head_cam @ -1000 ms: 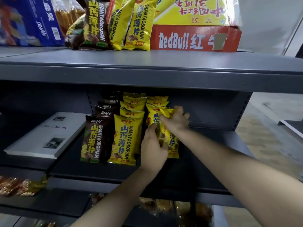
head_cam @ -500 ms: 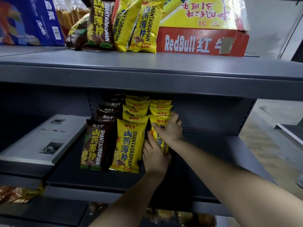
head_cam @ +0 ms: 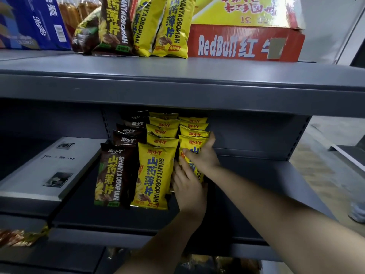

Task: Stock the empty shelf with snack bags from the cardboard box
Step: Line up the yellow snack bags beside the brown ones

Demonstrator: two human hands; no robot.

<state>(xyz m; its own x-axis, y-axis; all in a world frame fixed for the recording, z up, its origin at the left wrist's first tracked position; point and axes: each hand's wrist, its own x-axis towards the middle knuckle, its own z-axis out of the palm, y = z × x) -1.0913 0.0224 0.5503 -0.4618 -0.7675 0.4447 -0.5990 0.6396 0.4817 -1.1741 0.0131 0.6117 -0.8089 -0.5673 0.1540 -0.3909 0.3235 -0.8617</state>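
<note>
Three rows of snack bags stand on the dark grey middle shelf (head_cam: pixel 266 180): a brown row (head_cam: pixel 110 175), a yellow middle row (head_cam: pixel 154 175) and a yellow right row. My right hand (head_cam: pixel 203 155) grips the front yellow bag (head_cam: pixel 192 144) of the right row, fingers around its right edge. My left hand (head_cam: pixel 188 186) lies flat against that bag's lower part, hiding much of it. More brown and yellow bags (head_cam: pixel 142 26) lean on the top shelf beside a red RedBull cardboard box (head_cam: pixel 245 43).
A grey and white book-like box (head_cam: pixel 47 171) lies at the left of the middle shelf. A blue carton (head_cam: pixel 33 22) and bottles stand at the top left. Foil packs (head_cam: pixel 19 237) sit on a lower shelf. Bare shelf space stretches to the right of the bags.
The front yellow bag of the right row has gone from tilted forward to upright against its row. Both hands moved in with it and now press on it.
</note>
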